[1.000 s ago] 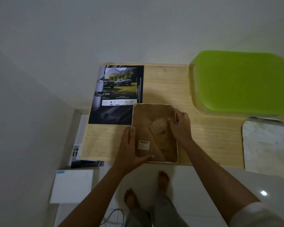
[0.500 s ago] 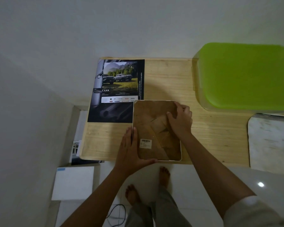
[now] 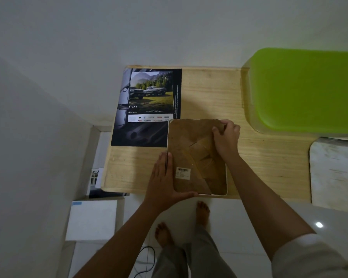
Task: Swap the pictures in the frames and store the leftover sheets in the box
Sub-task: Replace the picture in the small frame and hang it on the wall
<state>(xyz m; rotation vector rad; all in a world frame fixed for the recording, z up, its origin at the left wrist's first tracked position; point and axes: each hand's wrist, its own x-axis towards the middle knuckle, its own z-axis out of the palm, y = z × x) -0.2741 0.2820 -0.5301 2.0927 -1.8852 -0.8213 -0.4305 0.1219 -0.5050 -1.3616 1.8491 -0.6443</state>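
Head view. Looks to be the opening-up step of the swap: working the brown backing board [image 3: 191, 145] loose from the white-rimmed frame [image 3: 226, 183], laid face down at the near edge of the tabletop [image 3: 209, 93]. Left hand [image 3: 163, 183] spread flat with fingers straight, pressing on the frame's left rail, thumb along the near edge; gripping nothing, only pinning. Right hand [image 3: 226, 137] curled over the frame's far right corner, thumb on the backing, fingers hooked round the rim. Cannot tell whether pinching a clip, a tab or the board's own edge. Fold-out stand lying flat across the backing; barcode sticker [image 3: 182, 173] just right of the left hand's fingers.

Next, probably: prising the backing up from that far right corner while holding the frame down on the left, then lifting the board clear to reach the picture beneath. Calls for a light, even pull; likely to flex if levered hard from one corner.

Car poster [image 3: 149, 105] lying flat just beyond the frame, near right corner covered by the frame's far left corner; likely the sheet going in. Green-lidded box [image 3: 305, 91] at the far right of the tabletop, well apart from both hands, lid on, so needing opening before any leftover sheets go in.
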